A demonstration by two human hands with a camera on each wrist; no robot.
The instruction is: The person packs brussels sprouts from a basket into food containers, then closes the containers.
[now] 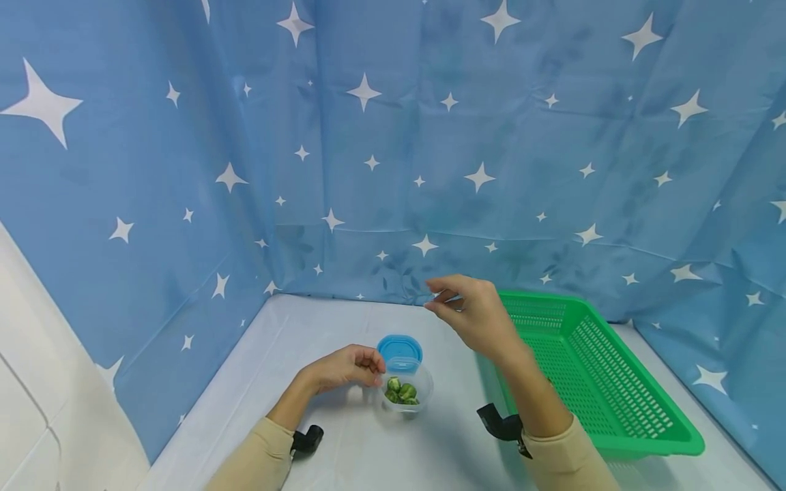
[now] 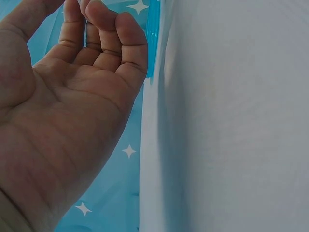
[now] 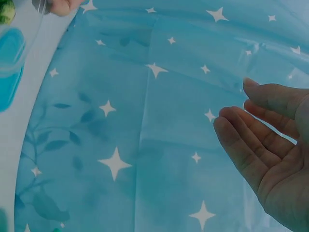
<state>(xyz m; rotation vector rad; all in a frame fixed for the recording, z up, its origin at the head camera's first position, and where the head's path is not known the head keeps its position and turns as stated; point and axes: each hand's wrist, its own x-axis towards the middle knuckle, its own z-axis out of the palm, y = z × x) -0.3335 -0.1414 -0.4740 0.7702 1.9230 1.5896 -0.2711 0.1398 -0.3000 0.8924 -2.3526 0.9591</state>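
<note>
A small clear plastic container point(image 1: 424, 392) holds several green Brussels sprouts point(image 1: 402, 392) on the white table. My left hand point(image 1: 348, 367) pinches its left rim, fingers curled and thumb at the edge; the left wrist view shows the palm point(image 2: 72, 106), with the fingertips running out of frame. Just behind the container lies a blue lid point(image 1: 399, 348). My right hand point(image 1: 475, 310) is raised above the table between the container and the green basket, thumb and fingers loosely bent and apart. Nothing shows between those fingers in the right wrist view point(image 3: 270, 145).
A large green plastic basket point(image 1: 645, 368) with slotted walls stands on the right, partly behind my right forearm. A blue curtain point(image 1: 393, 136) with white stars hangs behind and beside the white-covered table point(image 1: 331, 450).
</note>
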